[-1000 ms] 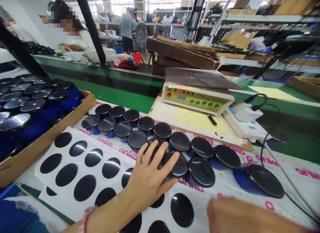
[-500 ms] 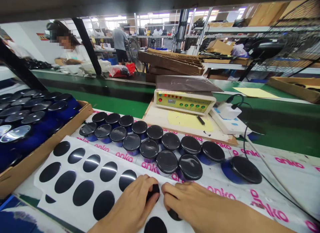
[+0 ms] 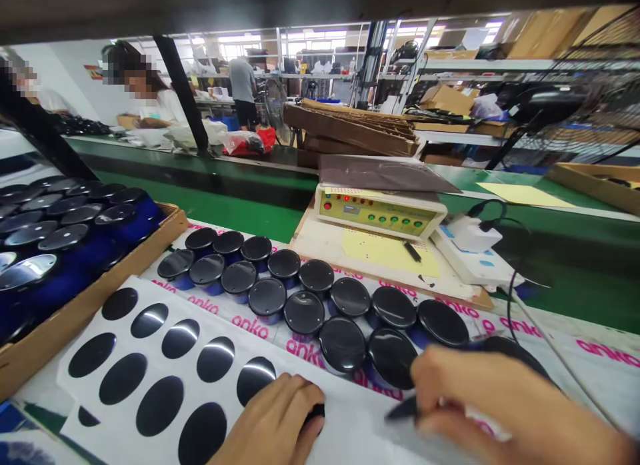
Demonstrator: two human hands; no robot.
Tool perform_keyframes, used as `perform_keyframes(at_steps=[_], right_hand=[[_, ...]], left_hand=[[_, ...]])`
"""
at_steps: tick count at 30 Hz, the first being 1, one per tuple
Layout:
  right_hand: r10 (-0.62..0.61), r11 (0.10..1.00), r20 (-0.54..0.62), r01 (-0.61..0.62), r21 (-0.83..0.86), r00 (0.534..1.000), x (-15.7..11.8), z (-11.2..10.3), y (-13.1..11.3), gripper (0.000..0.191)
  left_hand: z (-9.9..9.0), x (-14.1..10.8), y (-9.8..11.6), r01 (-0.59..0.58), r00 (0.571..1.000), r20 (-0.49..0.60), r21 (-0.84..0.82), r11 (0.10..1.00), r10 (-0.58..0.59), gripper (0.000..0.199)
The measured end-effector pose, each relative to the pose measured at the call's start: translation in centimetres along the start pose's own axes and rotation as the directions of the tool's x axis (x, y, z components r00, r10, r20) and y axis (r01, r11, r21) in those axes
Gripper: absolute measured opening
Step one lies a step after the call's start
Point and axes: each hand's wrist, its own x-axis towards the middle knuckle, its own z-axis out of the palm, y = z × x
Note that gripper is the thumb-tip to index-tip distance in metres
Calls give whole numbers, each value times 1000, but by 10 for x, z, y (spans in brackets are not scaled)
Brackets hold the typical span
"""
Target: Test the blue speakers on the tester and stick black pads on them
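Note:
A white sheet [image 3: 200, 302] bearing round black discs [image 3: 160, 406] lies across the near part of the bench. My left hand [image 3: 280, 418] is closed over the sheet, its fingers and thumb pinched on a black disc [image 3: 316, 413] that shows only partly. To the right, my right hand [image 3: 480, 392] is blurred by motion, its fingers closed on a dark, flat disc [image 3: 403, 410]. It is beside the rightmost blue cups with black tops [image 3: 393, 356], partly covering the last one. Two rows of these cups stand behind the sheet.
At the left, a cardboard box [image 3: 174, 220] holds several blue cups. Behind the rows stand a control unit [image 3: 380, 213] with lit buttons and a white power strip [image 3: 470, 262] with cables running rightward. A person [image 3: 150, 105] sits across the green bench; another person [image 3: 243, 88] stands farther back.
My right hand has moved away from my left hand toward the right, now with a dark disc in its fingers. My left hand stays closed near the same spot. The view has shifted slightly.

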Motion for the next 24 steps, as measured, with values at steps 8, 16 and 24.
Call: perform_keyframes(at_steps=[8, 16, 24], right_hand=[[402, 864, -321, -239, 442, 858, 73, -5, 49, 33], [457, 800, -226, -286, 528, 860, 85, 17, 63, 35], [397, 877, -299, -262, 403, 868, 85, 22, 63, 31]], left_hand=[[-29, 60, -14, -80, 989, -113, 98, 992, 91, 14], [-16, 63, -23, -150, 989, 39, 172, 974, 145, 34], [-18, 64, -22, -155, 988, 22, 174, 972, 153, 33]])
